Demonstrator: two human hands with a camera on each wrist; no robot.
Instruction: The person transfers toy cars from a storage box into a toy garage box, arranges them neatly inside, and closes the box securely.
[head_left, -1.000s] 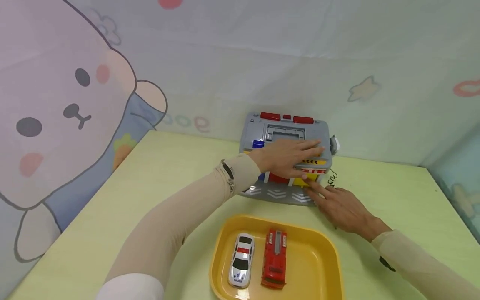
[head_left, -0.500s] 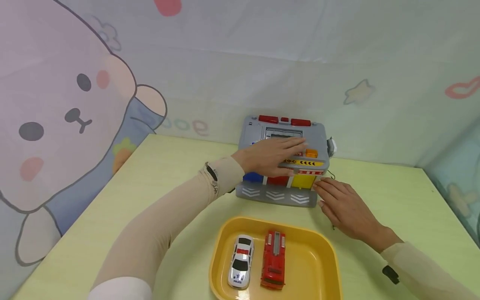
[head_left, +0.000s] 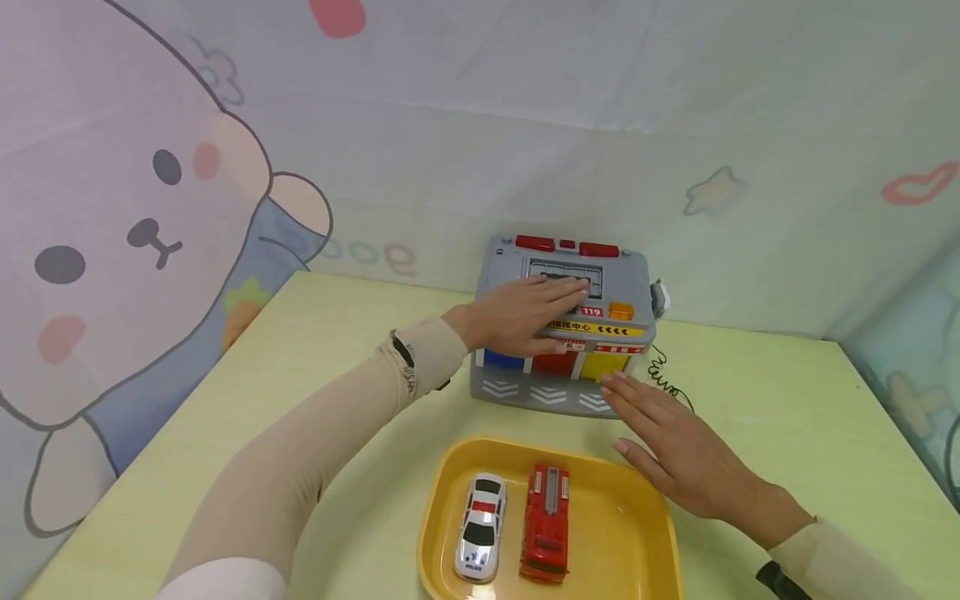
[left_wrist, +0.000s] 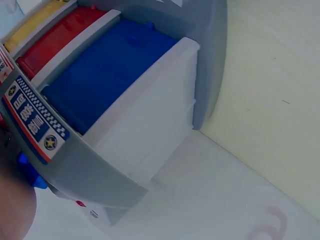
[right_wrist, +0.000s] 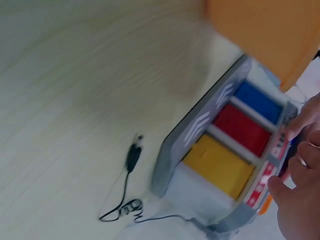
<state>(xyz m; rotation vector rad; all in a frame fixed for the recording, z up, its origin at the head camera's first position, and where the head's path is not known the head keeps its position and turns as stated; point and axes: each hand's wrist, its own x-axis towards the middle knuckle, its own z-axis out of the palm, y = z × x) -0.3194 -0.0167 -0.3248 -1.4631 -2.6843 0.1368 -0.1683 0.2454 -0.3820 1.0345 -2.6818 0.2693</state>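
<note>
A toy garage (head_left: pixel 637 275) with a grey roof stands at the back of the table; its blue door, red door (right_wrist: pixel 242 130) and yellow door (head_left: pixel 602 365) are all down. My left hand (head_left: pixel 512 318) rests on the roof's front part with fingers straight, covering some of the lettering. In front of the yellow door my right hand (head_left: pixel 675 446) hovers, fingers extended and holding nothing. Whether its fingertips touch the garage's front ramp (head_left: pixel 547 397) I cannot tell. The left wrist view shows the blue door (left_wrist: pixel 115 70) and the garage's white side wall (left_wrist: pixel 150 115).
A yellow tray (head_left: pixel 622 533) sits nearest me, bearing a white police car (head_left: pixel 480 529) and a red fire truck (head_left: pixel 546 525). A coiled black cord (head_left: pixel 663 379) trails from the garage's right side, ending in a plug (right_wrist: pixel 133 156). A printed cloth (head_left: pixel 480 125) hangs behind the table.
My left hand has slid left across the roof, uncovering the orange block. My right hand has drawn back from the yellow door toward the tray, its fingers straightening.
</note>
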